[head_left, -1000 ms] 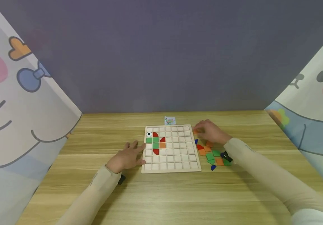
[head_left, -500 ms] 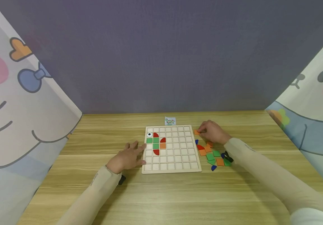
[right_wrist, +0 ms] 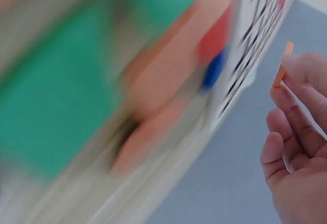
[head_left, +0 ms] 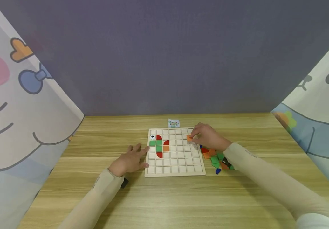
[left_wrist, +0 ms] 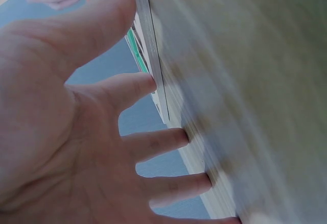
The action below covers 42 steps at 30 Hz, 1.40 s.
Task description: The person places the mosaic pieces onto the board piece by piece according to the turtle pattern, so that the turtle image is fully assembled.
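My right hand (head_left: 208,136) pinches an orange square tile (head_left: 189,138) between thumb and fingertip, over the right part of the wooden grid board (head_left: 178,162). In the right wrist view that tile (right_wrist: 283,65) shows edge-on. Fingers spread, my left hand (head_left: 130,160) rests at the board's left edge; in the left wrist view its thumb (left_wrist: 115,15) and forefinger lie against the frame. On the board's left side sit a white eye tile (head_left: 152,137), green squares (head_left: 159,148), red quarter-round tiles (head_left: 159,155) and an orange square (head_left: 166,148).
Right of the board lies a loose pile of green tiles (head_left: 215,160), orange, red and blue ones, partly hidden by the right wrist. A blue tile (head_left: 218,171) lies at its near end. Behind the board is a small picture card (head_left: 174,123). A grey partition (head_left: 175,63) rises behind the table.
My right hand has taken the orange square from the table beside the board and moved left with it, over the board. The left hand has stayed in place.
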Each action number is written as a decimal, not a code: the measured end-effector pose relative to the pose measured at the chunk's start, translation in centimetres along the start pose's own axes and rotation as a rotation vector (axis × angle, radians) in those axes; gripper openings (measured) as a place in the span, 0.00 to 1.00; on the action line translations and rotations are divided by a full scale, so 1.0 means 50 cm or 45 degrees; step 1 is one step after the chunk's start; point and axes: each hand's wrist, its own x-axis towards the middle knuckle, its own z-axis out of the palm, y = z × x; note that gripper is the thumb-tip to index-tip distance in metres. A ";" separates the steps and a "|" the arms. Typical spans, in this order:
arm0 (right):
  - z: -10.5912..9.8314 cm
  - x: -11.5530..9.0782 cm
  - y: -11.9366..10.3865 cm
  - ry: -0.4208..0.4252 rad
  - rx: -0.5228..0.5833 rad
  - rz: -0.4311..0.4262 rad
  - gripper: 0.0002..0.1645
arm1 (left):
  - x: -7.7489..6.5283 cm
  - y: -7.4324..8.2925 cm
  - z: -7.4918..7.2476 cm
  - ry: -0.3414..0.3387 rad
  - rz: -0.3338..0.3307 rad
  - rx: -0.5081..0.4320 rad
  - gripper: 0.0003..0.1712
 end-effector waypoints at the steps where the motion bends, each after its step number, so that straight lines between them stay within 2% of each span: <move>1: 0.009 0.003 -0.014 -0.004 -0.033 -0.049 0.09 | 0.000 -0.001 0.001 -0.001 0.002 0.003 0.43; 5: 0.047 0.013 -0.065 -0.056 -0.094 -0.171 0.08 | 0.000 -0.001 0.001 -0.005 0.011 0.007 0.43; 11: 0.095 0.031 -0.118 -0.153 -0.143 -0.225 0.05 | 0.001 -0.004 0.002 -0.005 0.011 0.008 0.43; 18: 0.124 0.054 -0.141 -0.221 -0.165 -0.195 0.03 | 0.004 -0.004 0.003 -0.002 0.006 0.004 0.43; 27: 0.135 0.060 -0.153 -0.233 -0.208 -0.156 0.04 | 0.007 -0.006 0.004 -0.009 -0.008 0.012 0.43; 34: 0.117 0.039 -0.148 -0.216 -0.205 -0.170 0.07 | 0.003 -0.006 0.004 0.007 0.016 0.008 0.43; 38: 0.082 0.014 -0.134 -0.156 -0.173 -0.149 0.09 | 0.003 -0.007 0.004 0.014 0.027 0.002 0.43; 42: 0.043 -0.015 -0.102 -0.098 -0.160 -0.130 0.11 | 0.002 -0.008 0.002 0.009 0.026 0.002 0.43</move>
